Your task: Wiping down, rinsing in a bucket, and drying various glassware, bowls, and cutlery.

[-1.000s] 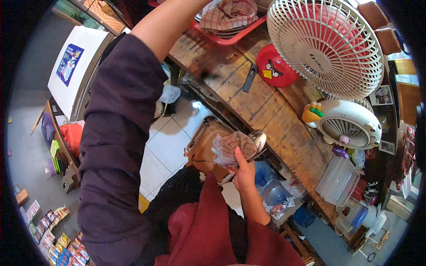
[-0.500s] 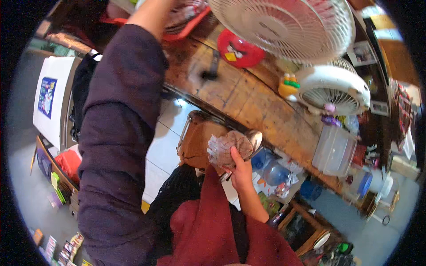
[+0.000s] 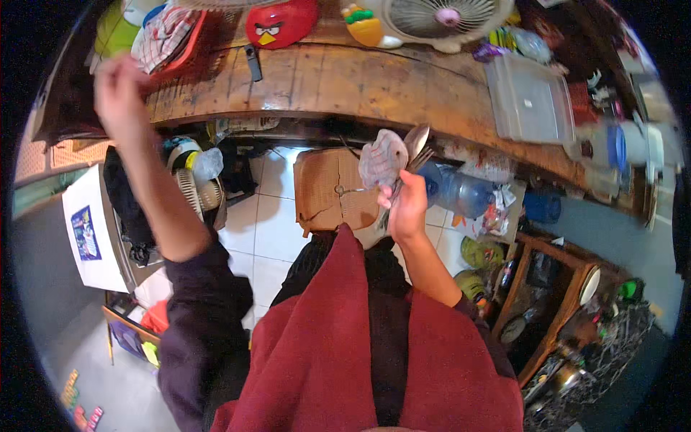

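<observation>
My right hand (image 3: 407, 209) is closed round the handles of a metal spoon (image 3: 417, 137) and a fork (image 3: 420, 158), held upright above a brown stool seat. Against them, in the same grip, is a bunched pale cloth (image 3: 383, 160) with faint lines. My left hand (image 3: 124, 93) is raised at the far left, smeared by motion, so its fingers cannot be made out. It is nearest to a red basket (image 3: 188, 59) holding a red-and-white checked cloth (image 3: 164, 37) and other items.
A long wooden table (image 3: 338, 79) runs across, bearing a black clip-like object (image 3: 253, 63), a red bird-faced item (image 3: 282, 23), a white fan (image 3: 446, 21) and a clear plastic box (image 3: 529, 101). The cracked stool (image 3: 327, 191) and a blue water bottle (image 3: 461, 193) are below.
My view has swung, bringing the basket lower. My left arm has drawn back and left, and the left hand now shows. The cloth has shifted, showing more of the spoon and fork in my right hand.
</observation>
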### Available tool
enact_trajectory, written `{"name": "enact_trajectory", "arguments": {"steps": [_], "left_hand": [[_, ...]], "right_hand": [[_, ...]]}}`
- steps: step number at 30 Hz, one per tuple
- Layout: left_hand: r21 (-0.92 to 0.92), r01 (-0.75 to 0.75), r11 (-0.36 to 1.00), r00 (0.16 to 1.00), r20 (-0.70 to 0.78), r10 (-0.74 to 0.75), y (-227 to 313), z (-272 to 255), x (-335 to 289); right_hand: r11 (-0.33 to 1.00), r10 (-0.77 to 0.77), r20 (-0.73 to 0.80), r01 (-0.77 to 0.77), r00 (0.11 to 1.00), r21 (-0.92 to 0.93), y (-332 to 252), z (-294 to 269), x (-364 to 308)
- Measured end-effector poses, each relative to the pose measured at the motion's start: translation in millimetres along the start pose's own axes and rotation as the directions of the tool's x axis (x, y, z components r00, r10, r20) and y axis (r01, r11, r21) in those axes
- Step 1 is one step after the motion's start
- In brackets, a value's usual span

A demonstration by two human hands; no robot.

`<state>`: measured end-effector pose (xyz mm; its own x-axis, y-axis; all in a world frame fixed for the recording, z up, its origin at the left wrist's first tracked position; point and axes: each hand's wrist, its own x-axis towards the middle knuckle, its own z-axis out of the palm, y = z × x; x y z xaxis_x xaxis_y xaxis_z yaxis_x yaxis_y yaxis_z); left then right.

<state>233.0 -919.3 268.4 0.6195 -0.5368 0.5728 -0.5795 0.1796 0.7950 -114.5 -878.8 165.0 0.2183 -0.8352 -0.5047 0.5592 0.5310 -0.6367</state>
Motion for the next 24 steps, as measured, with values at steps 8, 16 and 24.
{"name": "enact_trajectory", "arguments": {"steps": [8, 16, 24], "left_hand": [[-0.048, 0.906, 0.421, 0.097, 0.991, -0.097, 109, 96, -315], [0.114, 0.993, -0.013, -0.114, 0.992, -0.051, 179, 112, -407], [0.256, 0.919, 0.298, -0.206, 0.96, -0.19, 212, 135, -478]], "right_hand": [[0.223, -0.574, 0.162, 0.344, 0.802, -0.912, -20, -54, -55], [0.116, -0.707, 0.158, 0.333, 0.689, -0.936, -39, -133, -134], [0.286, -0.607, 0.07, 0.3, 0.792, -0.91, -68, -221, -191]]}}
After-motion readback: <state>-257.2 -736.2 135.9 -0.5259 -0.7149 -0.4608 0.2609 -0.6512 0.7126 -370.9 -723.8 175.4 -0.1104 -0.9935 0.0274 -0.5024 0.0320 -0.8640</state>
